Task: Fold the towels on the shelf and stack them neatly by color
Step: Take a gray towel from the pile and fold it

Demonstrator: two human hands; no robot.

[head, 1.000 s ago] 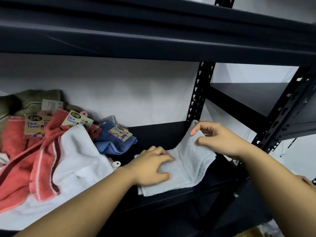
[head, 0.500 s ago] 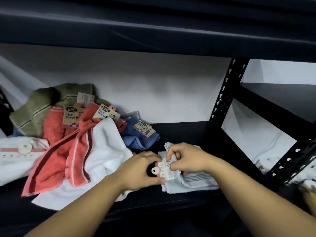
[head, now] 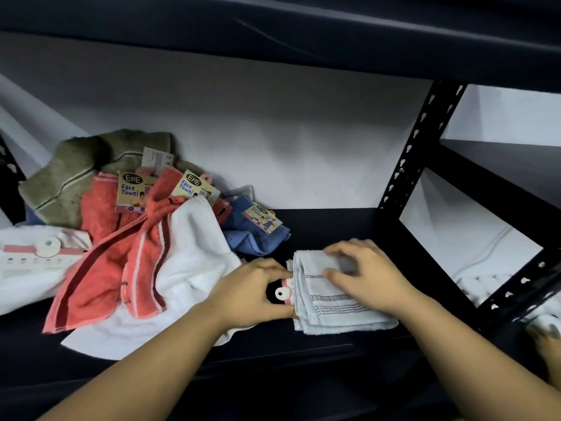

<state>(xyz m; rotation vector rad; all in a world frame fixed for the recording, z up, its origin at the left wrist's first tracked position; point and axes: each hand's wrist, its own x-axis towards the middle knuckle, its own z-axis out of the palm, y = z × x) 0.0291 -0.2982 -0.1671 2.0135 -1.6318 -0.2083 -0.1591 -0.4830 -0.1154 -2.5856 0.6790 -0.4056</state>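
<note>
A small pale blue-white terry face towel point(head: 340, 302), folded into a thick rectangle of several layers, lies on the dark metal shelf board point(head: 328, 226) close to its front edge and towards the right-hand upright post point(head: 419, 153). Thin dark stripes run across its top layer in two bands, and the stacked layer edges show along its left and front sides. A pink and white cardboard hang tag point(head: 283, 291) with a round white hook hole sticks out from its left side.

The left hand point(head: 252, 291) sits at the towel's left edge with curled fingers and thumb pinching the towel's edge at the tag. The right hand point(head: 364, 275) lies on top of the towel, fingers bent down onto the cloth and pressing it; its fingertips are blurred, so whether they pinch a fold cannot be told.

Towards the left end of the shelf board lies an unfolded heap: a coral-red towel with white and dark red stripes point(head: 121, 262) draped over a plain white towel point(head: 194, 256), an olive-green towel point(head: 76, 174) at the back against the white wall, and a crumpled blue towel point(head: 255, 235) bearing a printed label, just behind the left hand. Another white towel with a pink tag point(head: 33, 262) lies at the far left edge.
</note>
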